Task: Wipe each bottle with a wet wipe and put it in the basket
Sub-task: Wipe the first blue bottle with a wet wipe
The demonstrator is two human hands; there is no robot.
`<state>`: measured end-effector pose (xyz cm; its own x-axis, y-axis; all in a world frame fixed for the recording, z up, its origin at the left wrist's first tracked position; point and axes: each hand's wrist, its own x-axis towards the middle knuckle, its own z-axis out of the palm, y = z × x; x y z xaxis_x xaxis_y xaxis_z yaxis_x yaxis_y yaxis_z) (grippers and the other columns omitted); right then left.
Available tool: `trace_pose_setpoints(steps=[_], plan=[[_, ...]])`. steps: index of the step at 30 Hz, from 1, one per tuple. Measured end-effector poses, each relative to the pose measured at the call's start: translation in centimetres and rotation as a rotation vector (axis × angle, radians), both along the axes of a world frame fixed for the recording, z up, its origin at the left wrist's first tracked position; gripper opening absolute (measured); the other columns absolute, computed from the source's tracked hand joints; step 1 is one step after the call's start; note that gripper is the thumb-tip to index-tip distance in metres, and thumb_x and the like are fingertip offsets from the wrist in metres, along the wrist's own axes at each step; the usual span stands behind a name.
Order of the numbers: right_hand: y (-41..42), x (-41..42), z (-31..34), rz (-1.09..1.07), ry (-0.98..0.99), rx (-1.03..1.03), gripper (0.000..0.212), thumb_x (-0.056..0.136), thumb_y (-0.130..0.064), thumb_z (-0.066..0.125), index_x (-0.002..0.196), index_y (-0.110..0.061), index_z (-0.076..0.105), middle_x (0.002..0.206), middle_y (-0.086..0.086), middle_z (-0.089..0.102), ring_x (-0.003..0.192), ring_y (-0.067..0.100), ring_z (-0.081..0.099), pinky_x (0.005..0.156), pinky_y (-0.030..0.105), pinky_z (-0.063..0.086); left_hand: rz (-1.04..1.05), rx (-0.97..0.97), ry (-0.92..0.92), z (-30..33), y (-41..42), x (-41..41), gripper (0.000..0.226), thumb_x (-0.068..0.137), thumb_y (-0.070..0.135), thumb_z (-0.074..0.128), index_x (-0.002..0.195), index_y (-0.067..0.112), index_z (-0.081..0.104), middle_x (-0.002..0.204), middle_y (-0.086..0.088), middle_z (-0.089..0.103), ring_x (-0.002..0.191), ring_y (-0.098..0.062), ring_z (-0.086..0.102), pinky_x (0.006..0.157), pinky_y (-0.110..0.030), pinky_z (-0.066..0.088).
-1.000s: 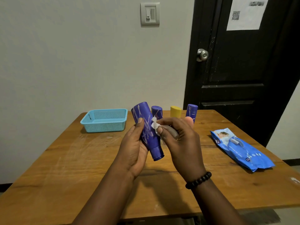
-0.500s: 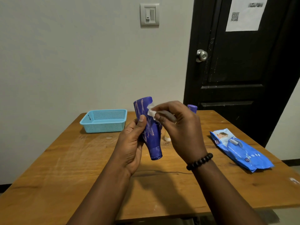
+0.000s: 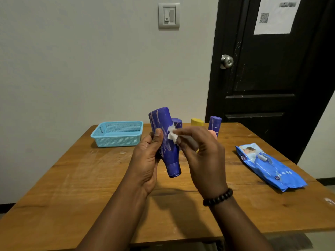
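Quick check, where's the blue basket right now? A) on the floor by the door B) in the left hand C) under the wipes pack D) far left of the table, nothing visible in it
D: the blue basket sits on the table's far-left part, no bottle visible in it; the held bottle is in the left hand.

You had the basket [image 3: 117, 133] far left on the table [image 3: 72, 187], wipes pack [image 3: 268, 164] off right, three bottles [image 3: 214, 125] standing at the back, and the held bottle [image 3: 165, 140] up between your hands, in front of them.
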<state>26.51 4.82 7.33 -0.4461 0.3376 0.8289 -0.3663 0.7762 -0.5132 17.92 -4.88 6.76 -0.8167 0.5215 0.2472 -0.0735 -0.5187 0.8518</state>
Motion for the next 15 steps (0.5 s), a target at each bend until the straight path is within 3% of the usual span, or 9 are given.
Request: trace_pose_setpoints(steps=[7, 12, 15], plan=[[1.3, -1.9, 3.8, -0.032, -0.066, 0.005, 0.018, 0.087, -0.013, 0.068, 0.105, -0.016, 0.067, 0.102, -0.006, 0.067, 0.095, 0.0, 0.061, 0.083, 0.01, 0.049, -0.016, -0.088, 0.054, -0.5, -0.1, 0.1, 0.045, 0.084, 0.039, 0.059, 0.118, 0.01, 0.064, 0.097, -0.004, 0.074, 0.085, -0.014, 0.068, 0.075, -0.029, 0.057], [0.5, -0.3, 1.0, 0.019, -0.062, -0.013, 0.017, 0.085, -0.007, 0.069, 0.101, -0.014, 0.067, 0.101, -0.005, 0.066, 0.098, -0.008, 0.058, 0.082, 0.001, 0.042, 0.019, -0.05, -0.001, 0.0, 0.0, -0.5, 0.043, 0.083, 0.039, 0.059, 0.117, 0.014, 0.065, 0.096, -0.001, 0.075, 0.086, -0.012, 0.07, 0.078, -0.031, 0.058], [-0.1, 0.7, -1.3, 0.105, -0.091, -0.084, 0.018, 0.085, -0.007, 0.07, 0.101, -0.014, 0.069, 0.101, -0.006, 0.067, 0.101, -0.001, 0.061, 0.081, 0.006, 0.047, 0.063, -0.044, -0.047, 0.0, -0.2, -1.0, 0.041, 0.082, 0.039, 0.059, 0.114, 0.014, 0.066, 0.09, 0.0, 0.076, 0.081, -0.011, 0.07, 0.075, -0.029, 0.059]])
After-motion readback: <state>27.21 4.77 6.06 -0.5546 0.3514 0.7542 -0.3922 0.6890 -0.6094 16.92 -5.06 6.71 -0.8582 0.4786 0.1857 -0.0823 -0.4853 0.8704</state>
